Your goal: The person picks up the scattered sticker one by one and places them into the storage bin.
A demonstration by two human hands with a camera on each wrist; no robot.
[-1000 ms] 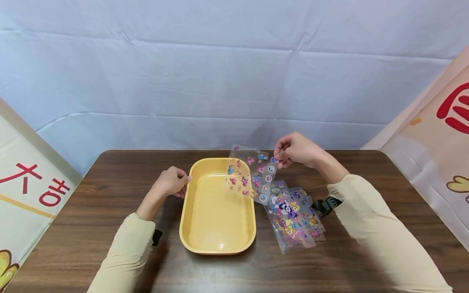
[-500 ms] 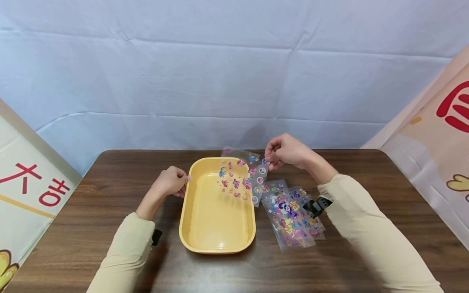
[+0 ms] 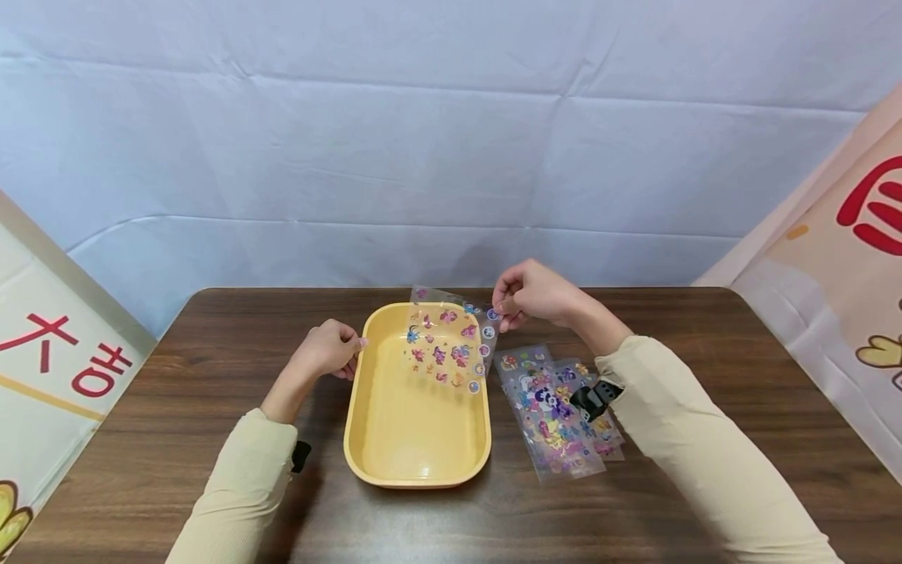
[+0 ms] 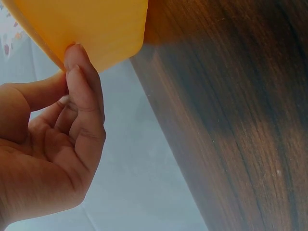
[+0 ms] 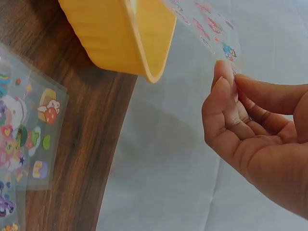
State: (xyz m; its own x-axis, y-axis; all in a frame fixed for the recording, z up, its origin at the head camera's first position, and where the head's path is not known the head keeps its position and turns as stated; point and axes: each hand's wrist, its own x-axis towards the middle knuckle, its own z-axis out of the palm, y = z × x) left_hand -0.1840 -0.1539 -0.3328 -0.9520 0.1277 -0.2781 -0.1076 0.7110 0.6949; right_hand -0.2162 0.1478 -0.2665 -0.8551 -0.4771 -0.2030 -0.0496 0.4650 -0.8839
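A yellow tray (image 3: 417, 423) stands on the table; its left rim is pinched between the thumb and fingers of my left hand (image 3: 328, 349), as the left wrist view also shows at the tray wall (image 4: 110, 29). My right hand (image 3: 539, 294) pinches the corner of a clear sticker sheet (image 3: 438, 354), which hangs tilted over the back right part of the tray. In the right wrist view, thumb and fingertips of the right hand (image 5: 260, 120) meet on the sheet (image 5: 207, 21). Several overlapping sticker sheets (image 3: 553, 423) lie right of the tray, partly under the right wrist's black device.
The brown wooden table (image 3: 232, 352) ends at a back edge against a pale cloth (image 3: 423, 157). Printed panels with red characters stand at the left (image 3: 77, 352) and right (image 3: 846, 274). A black strap device (image 3: 595, 399) sits on the right wrist.
My right hand has moved left, carrying the clear sheet farther over the tray. The left hand and the tray have stayed nearly in place.
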